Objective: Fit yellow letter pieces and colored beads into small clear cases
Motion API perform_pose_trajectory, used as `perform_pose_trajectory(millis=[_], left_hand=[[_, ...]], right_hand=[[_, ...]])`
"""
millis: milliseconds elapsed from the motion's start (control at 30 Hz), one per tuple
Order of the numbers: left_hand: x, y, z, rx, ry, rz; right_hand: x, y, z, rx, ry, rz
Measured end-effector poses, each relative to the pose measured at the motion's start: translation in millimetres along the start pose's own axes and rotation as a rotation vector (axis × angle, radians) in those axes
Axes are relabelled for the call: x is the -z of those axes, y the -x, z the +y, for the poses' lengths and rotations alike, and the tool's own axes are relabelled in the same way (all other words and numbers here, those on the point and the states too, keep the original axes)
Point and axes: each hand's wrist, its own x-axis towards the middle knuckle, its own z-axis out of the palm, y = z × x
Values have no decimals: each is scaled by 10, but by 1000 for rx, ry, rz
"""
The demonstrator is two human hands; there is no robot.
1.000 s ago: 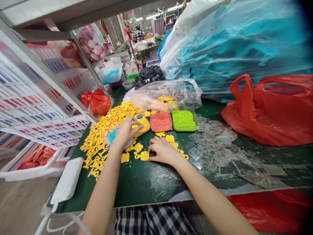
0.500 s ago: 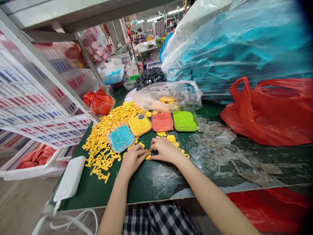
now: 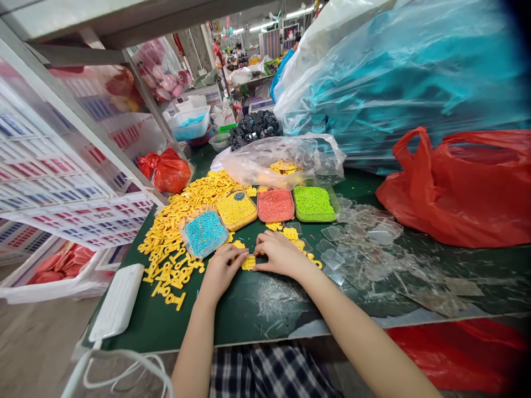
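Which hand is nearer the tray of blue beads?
Left: the left hand is just below the blue bead tray; the right hand is farther off, to its right.

Bright, even light; edges warped, darkened

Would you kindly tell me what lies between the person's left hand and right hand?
In the head view, a flat yellow plastic piece lies between the left hand and the right hand.

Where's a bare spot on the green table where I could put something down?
The biggest bare patch of green table is in front of your left hand and right hand. A smaller one lies between the white ribbed pad and the yellow pile. It's crowded behind your hands, around the bead trays, and rightward over the clear plastic scraps.
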Motion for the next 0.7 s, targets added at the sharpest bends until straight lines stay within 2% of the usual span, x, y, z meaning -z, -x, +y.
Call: perform_pose_trajectory(millis=[100, 300, 500, 600, 700], left_hand=[[15, -5, -2, 23, -17, 61], [-7, -26, 12, -5, -103, -30], [7, -84, 100, -36, -150, 1], [121, -245, 186, -100, -120, 55], [262, -555, 255, -32, -172, 163]], right_hand=[[-2, -3, 3, 7, 11, -4], [30, 9, -24, -11, 15, -16], [24, 12, -26, -2, 31, 1], [21, 7, -25, 0, 62, -6], [40, 7, -34, 1, 84, -26]])
